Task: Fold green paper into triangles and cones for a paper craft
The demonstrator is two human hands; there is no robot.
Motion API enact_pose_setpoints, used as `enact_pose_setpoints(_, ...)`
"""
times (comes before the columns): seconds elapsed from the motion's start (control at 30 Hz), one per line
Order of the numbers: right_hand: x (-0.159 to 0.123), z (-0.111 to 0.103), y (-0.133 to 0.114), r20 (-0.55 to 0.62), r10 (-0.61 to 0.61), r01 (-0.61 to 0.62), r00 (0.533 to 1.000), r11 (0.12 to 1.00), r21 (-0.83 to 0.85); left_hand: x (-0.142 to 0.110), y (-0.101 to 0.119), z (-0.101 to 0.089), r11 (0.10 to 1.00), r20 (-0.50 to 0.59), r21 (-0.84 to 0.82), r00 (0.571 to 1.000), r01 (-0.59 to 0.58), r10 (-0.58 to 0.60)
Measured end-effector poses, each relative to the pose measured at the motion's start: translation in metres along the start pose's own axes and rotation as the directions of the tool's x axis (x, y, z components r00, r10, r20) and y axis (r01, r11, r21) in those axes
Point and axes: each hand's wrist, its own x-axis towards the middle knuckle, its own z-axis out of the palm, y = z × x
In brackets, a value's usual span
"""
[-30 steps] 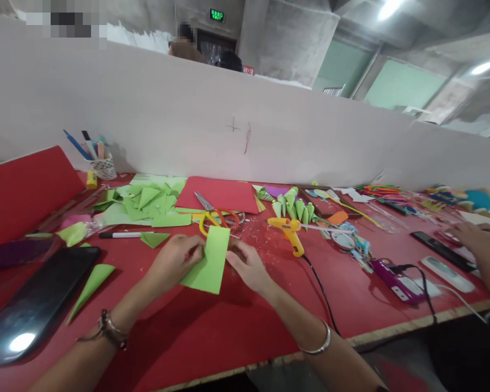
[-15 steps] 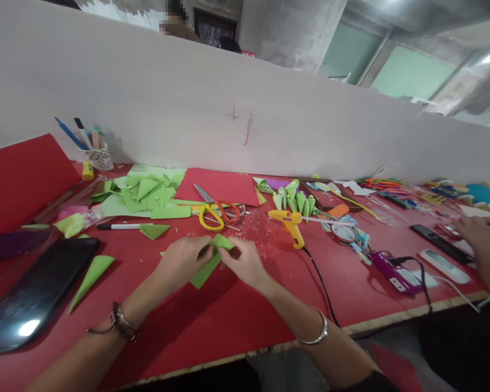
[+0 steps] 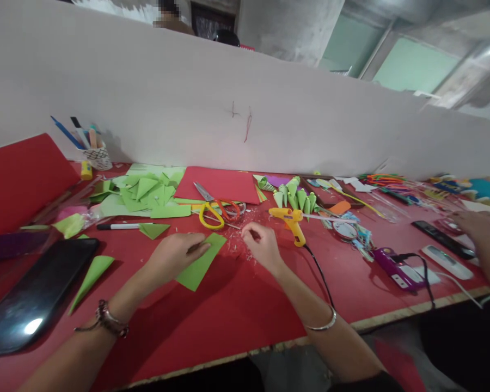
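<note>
My left hand (image 3: 175,256) pinches the upper edge of a green paper rectangle (image 3: 198,267), which slants toward me over the red tabletop. To its right, my right hand (image 3: 262,245) is apart from the paper, thumb and fingertips drawn together beside the end of a thin stick. Whether anything is between those fingertips is too small to make out. Just beyond the hands lie yellow-handled scissors (image 3: 211,216) and red-handled scissors (image 3: 230,209). A yellow glue gun (image 3: 292,222) rests right of my right hand. A folded green paper piece (image 3: 154,231) lies beyond my left hand.
Green paper pieces (image 3: 147,193) are heaped at the back left, small green cones (image 3: 296,198) at the back right. A black phone (image 3: 41,294) and a green paper cone (image 3: 92,280) lie left. Another person's hand (image 3: 479,228) is at far right, near a purple power strip (image 3: 398,269).
My right hand has let go of the green paper and moved right, toward the stick end. The paper now lies flatter and more exposed, still in my left hand, which shifted slightly left.
</note>
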Motion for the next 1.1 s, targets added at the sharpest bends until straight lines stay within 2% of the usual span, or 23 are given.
enact_pose_setpoints(0.07, -0.001, 0.002, -0.005, 0.129, -0.029, 0.020, 0.991, 0.998, 0.065, 0.001, 0.001, 0.002, 0.999, 0.023, -0.033, 0.999, -0.040, 0.041)
enact_pose_setpoints(0.13, -0.004, 0.007, -0.011, 0.269, -0.090, 0.081, 0.959, 0.996, 0.044, 0.001, 0.004, 0.005, 0.996, 0.028, -0.046, 0.997, -0.077, 0.079)
enact_pose_setpoints(0.2, -0.007, 0.012, -0.016, 0.339, -0.116, 0.125, 0.934, 0.992, -0.004, 0.001, 0.009, 0.010, 0.993, 0.002, -0.016, 0.993, -0.115, 0.115)
enact_pose_setpoints(0.3, -0.011, 0.017, -0.019, 0.359, -0.107, 0.110, 0.927, 0.994, 0.012, 0.000, 0.017, 0.014, 0.986, -0.085, 0.104, 0.986, -0.132, 0.141)
enact_pose_setpoints(0.43, -0.013, 0.014, -0.021, 0.381, -0.050, 0.017, 0.923, 0.996, 0.091, -0.001, 0.021, 0.015, 0.959, -0.184, 0.263, 0.970, -0.107, 0.159)
enact_pose_setpoints(0.63, -0.010, 0.006, -0.015, 0.330, 0.047, -0.104, 0.943, 0.982, 0.159, -0.001, -0.003, 0.001, 0.922, -0.191, 0.371, 0.963, -0.111, 0.193)
enact_pose_setpoints(0.77, -0.007, 0.005, -0.009, 0.282, 0.088, -0.150, 0.955, 0.967, 0.207, -0.003, -0.023, -0.017, 0.908, -0.184, 0.419, 0.980, 0.007, 0.077)
enact_pose_setpoints(0.9, -0.006, 0.007, -0.007, 0.235, 0.104, -0.159, 0.966, 0.961, 0.225, -0.006, -0.041, -0.028, 0.898, -0.248, 0.408, 0.967, 0.164, -0.064)
enact_pose_setpoints(1.0, -0.006, 0.008, -0.005, 0.161, 0.125, -0.162, 0.979, 0.957, 0.242, -0.007, -0.053, -0.030, 0.929, -0.284, 0.185, 0.922, 0.321, -0.263)
enact_pose_setpoints(1.07, -0.006, 0.007, -0.005, 0.052, 0.135, -0.144, 0.989, 0.963, 0.228, -0.006, -0.056, -0.029, 0.934, -0.259, -0.028, 0.900, 0.356, -0.351)
enact_pose_setpoints(1.1, -0.006, 0.007, -0.005, -0.007, 0.117, -0.113, 0.993, 0.973, 0.203, -0.006, -0.055, -0.028, 0.928, -0.208, -0.145, 0.906, 0.344, -0.368)
